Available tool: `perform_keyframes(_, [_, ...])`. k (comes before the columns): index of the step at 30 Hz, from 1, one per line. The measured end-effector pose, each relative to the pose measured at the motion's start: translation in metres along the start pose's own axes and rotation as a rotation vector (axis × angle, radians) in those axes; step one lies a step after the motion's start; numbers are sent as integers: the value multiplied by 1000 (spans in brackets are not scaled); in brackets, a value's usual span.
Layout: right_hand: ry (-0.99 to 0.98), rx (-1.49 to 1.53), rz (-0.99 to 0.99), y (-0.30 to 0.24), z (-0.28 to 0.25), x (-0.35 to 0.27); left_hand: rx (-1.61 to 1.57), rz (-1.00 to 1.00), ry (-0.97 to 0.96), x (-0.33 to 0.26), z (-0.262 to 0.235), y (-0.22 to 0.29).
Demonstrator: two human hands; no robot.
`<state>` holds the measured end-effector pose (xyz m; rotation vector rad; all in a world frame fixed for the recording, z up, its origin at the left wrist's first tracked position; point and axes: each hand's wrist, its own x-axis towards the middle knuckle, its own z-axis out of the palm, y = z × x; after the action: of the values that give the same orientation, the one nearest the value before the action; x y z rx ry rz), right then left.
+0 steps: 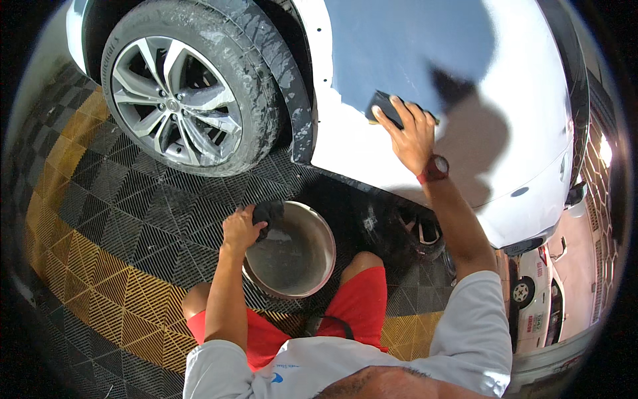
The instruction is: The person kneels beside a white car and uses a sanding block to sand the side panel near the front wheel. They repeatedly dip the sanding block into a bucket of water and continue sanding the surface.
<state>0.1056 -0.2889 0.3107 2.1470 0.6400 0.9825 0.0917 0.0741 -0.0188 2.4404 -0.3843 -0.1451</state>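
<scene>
My right hand is closed around a black sanding block, which lies against the side of a white car panel. The block sits at the lower edge of a smooth dark grey patch on that panel. Lower down, my left hand grips a dark, crumpled sponge or cloth at the rim of a round bucket. Greyish, cloudy liquid appears to cover the bucket's bottom. A red watch is on my right wrist.
Left of the panel stands the car's wheel, its tyre smeared with whitish residue, beneath a dark wheel-arch trim. Black and yellow grid tiles form the floor. My knees flank the bucket. Another white vehicle is at the far right.
</scene>
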Motion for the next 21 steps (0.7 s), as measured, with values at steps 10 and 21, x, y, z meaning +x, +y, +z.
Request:
perform_keyframes(10, [146, -78, 23, -31, -28, 151, -44, -20, 33, -2, -6, -23])
perform_keyframes(21, [315, 22, -52, 19, -112, 291, -139, 105, 48, 2, 4, -6])
